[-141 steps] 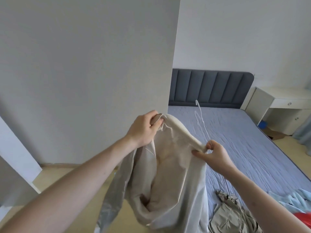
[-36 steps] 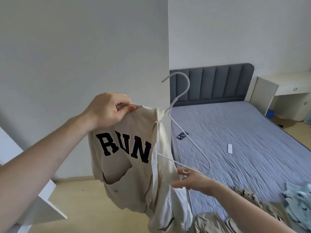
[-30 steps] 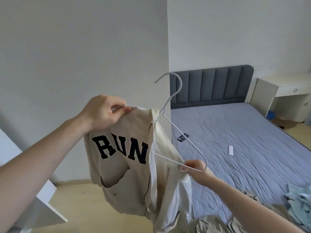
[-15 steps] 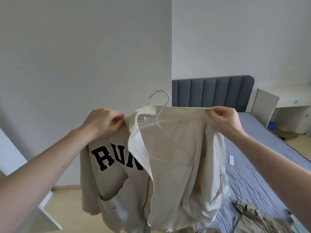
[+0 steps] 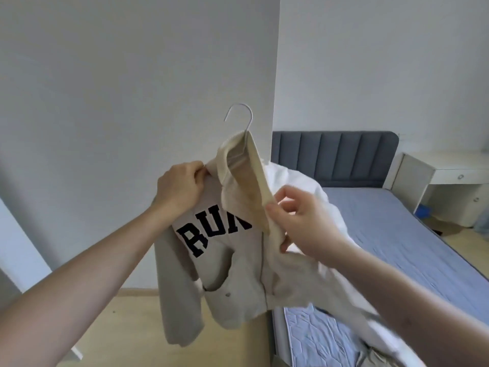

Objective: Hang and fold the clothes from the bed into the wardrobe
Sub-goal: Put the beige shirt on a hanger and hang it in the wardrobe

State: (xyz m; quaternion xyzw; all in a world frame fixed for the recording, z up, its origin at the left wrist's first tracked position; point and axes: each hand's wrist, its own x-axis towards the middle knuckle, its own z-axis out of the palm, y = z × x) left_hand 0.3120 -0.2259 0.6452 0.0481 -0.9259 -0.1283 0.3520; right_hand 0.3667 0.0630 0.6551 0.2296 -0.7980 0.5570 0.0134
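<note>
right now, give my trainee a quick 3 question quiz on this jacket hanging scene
1. True or false: the hanger hook sticks out above the collar of the beige jacket.
2. Which hand pinches the jacket's front edge? A) left hand B) right hand
3. What letters printed on the jacket can be read?

Key: 1 true; 2 B; 3 RUN, the N partly covered

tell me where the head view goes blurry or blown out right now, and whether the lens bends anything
In the head view, the right hand and the jacket fabric trailing under it smear with motion blur; the left hand and the black lettering stay fairly sharp. The jacket's right shoulder is washed out to near white. The wide lens stretches both forearms at the bottom corners. Light is soft, shadows faint.
</note>
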